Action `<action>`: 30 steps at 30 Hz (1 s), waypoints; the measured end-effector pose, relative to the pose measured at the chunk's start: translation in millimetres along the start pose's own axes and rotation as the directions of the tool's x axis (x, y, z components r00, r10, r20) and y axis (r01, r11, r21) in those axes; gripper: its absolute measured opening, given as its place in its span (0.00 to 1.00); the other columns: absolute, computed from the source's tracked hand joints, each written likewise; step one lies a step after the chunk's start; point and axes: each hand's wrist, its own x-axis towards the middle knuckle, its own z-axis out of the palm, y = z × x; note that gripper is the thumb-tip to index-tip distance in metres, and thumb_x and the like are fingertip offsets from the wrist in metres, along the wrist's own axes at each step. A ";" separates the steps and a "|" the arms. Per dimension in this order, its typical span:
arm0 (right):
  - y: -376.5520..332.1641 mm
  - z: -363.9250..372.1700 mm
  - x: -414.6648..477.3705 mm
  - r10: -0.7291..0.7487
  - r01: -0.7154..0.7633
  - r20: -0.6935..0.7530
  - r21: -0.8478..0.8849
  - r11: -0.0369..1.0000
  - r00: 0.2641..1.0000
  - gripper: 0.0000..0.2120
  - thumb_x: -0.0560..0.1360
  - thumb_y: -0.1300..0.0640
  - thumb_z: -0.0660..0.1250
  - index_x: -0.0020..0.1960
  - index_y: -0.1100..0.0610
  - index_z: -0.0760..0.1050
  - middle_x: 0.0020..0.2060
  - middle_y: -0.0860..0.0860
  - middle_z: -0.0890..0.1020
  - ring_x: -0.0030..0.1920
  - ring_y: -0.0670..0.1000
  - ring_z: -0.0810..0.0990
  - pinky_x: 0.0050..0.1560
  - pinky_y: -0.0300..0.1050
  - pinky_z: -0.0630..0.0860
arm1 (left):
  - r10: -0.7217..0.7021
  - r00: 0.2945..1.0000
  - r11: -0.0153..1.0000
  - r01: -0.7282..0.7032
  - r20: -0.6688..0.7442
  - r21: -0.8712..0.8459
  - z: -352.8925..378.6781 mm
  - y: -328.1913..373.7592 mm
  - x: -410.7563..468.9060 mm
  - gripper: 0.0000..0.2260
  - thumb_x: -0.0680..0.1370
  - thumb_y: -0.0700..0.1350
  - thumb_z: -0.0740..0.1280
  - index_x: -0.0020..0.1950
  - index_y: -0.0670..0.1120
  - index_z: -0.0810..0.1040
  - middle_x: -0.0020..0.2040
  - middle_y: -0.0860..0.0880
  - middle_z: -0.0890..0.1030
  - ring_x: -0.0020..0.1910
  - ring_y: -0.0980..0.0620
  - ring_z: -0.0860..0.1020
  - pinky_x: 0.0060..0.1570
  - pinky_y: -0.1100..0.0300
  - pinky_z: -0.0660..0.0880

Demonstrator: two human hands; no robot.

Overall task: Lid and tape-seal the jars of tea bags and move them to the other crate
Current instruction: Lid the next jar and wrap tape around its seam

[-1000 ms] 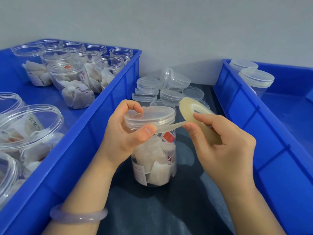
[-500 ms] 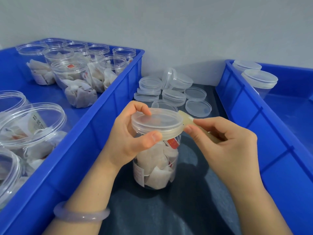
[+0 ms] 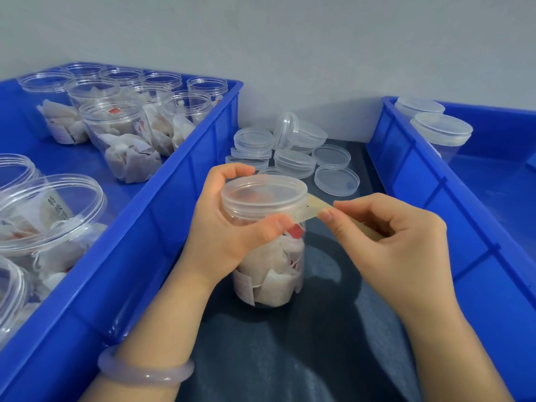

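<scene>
Head view: jar (image 3: 272, 274) being taped on the counter (image 3: 319, 343).
The left hand (image 3: 220, 227) gripped the lid (image 3: 264, 195), thumb at the tape (image 3: 314, 208) end; the right hand (image 3: 400, 242), just beside it, pinched the tape, stretched level off the lid's rim.

A white paper (image 3: 58, 211) inside a big jar (image 3: 72, 227) in the left crate (image 3: 162, 204) has dark Chinese signs, too fuzzy to read. The label (image 3: 245, 285) in the middle jar (image 3: 272, 274) is too small to read.
</scene>
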 end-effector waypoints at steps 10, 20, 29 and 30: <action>-4.8 -0.4 0.3 0.069 -0.066 0.059 -0.047 0.997 0.996 0.19 0.63 0.35 0.67 0.42 0.48 0.83 0.31 0.39 0.82 0.31 0.44 0.77 0.33 0.37 0.71 | 0.013 0.998 1.000 -0.011 0.069 -0.024 -5.6 -0.9 1.4 0.39 0.51 0.64 0.79 0.56 0.52 0.71 0.46 0.58 0.83 0.47 0.59 0.81 0.44 0.67 0.76; -0.4 3.5 3.3 0.171 -0.182 0.174 0.049 0.982 0.970 0.23 0.56 0.30 0.64 0.47 0.39 0.75 0.35 0.42 0.82 0.30 0.41 0.73 0.36 0.35 0.69 | -0.052 0.989 0.995 0.063 0.138 -0.077 -9.2 -4.9 0.3 0.44 0.51 0.65 0.80 0.62 0.53 0.68 0.53 0.53 0.82 0.54 0.54 0.81 0.47 0.64 0.77; 7.5 5.9 1.3 0.115 -0.147 0.258 0.107 0.983 0.959 0.22 0.64 0.34 0.63 0.56 0.39 0.75 0.28 0.50 0.79 0.32 0.52 0.78 0.33 0.44 0.74 | -0.033 0.999 0.992 0.029 -0.028 -0.126 -4.1 -11.2 2.0 0.43 0.48 0.63 0.81 0.56 0.52 0.69 0.50 0.52 0.82 0.51 0.56 0.81 0.52 0.59 0.76; 8.7 6.9 0.2 0.099 -0.124 0.239 0.090 0.988 0.966 0.23 0.65 0.34 0.63 0.57 0.39 0.76 0.27 0.44 0.77 0.33 0.49 0.78 0.35 0.45 0.74 | -0.036 0.999 0.994 0.033 -0.029 -0.108 -5.7 -10.8 2.7 0.41 0.49 0.63 0.81 0.56 0.51 0.70 0.50 0.54 0.83 0.53 0.55 0.81 0.54 0.55 0.76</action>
